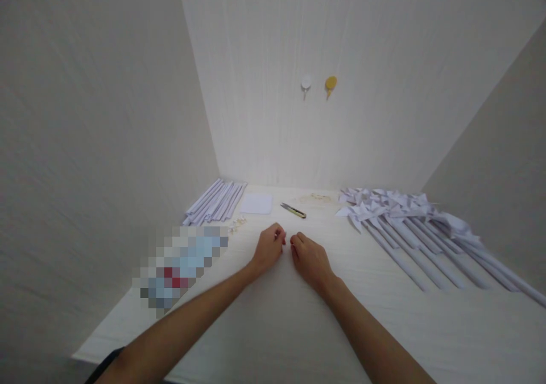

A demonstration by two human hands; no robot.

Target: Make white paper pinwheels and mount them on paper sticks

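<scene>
Remotely, I viewed the left hand point(268, 248) and right hand point(312, 260), fingers curled, just apart over the table point(264, 333); snips point(294, 210) lay beyond, paper sticks point(218, 203) left, paper-topped sticks point(394, 237) right.

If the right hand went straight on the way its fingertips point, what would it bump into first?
Probably the left hand, just across a small gap; depth is hard to judge from this one view.
</scene>
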